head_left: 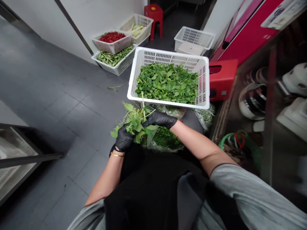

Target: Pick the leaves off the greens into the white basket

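My left hand (125,138), in a black glove, is closed around a bunch of leafy green stems (134,119). From the right, my right hand (160,119), also gloved in black, reaches to the same bunch with its fingers closed at the leaves. What exactly its fingertips pinch is hidden. Just beyond both hands stands a white plastic basket (169,103) holding a layer of picked green leaves (168,81). Below my right hand, a clear plastic bag (153,142) with more greens (167,137) lies close to my lap.
White baskets of red chillies (112,37), cut green vegetables (115,57) and pale stalks (137,30) stand by the wall. Loose stems (115,87) lie on the tiled floor. Red stools (153,16) (222,78) and a metal shelf (271,111) flank the basket.
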Demonstrator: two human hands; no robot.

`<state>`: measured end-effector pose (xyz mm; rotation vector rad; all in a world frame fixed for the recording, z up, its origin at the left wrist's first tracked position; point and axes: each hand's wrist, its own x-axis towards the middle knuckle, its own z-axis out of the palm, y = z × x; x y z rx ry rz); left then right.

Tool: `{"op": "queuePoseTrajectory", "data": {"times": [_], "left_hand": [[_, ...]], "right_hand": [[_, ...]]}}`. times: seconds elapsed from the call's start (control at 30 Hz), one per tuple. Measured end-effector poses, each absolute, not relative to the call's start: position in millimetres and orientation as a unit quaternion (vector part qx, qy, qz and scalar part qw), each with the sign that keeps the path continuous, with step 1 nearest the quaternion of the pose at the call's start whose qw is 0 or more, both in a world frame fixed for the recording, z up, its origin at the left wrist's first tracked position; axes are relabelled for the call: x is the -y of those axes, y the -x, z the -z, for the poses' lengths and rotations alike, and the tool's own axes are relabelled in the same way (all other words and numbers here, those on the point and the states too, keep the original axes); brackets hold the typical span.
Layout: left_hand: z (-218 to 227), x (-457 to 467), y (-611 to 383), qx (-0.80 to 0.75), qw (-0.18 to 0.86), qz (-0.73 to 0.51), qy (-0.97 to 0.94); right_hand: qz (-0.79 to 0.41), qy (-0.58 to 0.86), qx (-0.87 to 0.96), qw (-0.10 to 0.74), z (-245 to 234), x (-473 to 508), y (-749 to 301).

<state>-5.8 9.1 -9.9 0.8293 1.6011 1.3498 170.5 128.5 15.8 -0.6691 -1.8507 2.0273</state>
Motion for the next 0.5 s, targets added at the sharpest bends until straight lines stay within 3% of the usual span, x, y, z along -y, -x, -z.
{"op": "queuePoseTrajectory", "data": {"times": [0.1, 0.23, 0.3, 0.4, 0.5], "left_hand": [[11, -4, 24, -0.646, 0.460, -0.518, -0.322], [3, -1, 41, -0.645, 0.465, -0.572, -0.199], [-1, -4, 37, -0.589, 0.513, -0.610, -0.134], [-3, -12, 15, -0.487, 0.608, -0.621, -0.086], [4, -17, -5, -0.465, 0.625, -0.624, -0.059]], "right_hand": [[-0.699, 0.258, 0.645, 0.171, -26, -141, -211], [-0.587, 0.373, 0.573, 0.434, -39, -162, -252], [-0.537, 0.400, 0.551, 0.499, -38, -160, -247], [-0.628, 0.335, 0.605, 0.359, -25, -138, -204], [-0.705, 0.241, 0.623, 0.240, -7, -115, -156]]}}
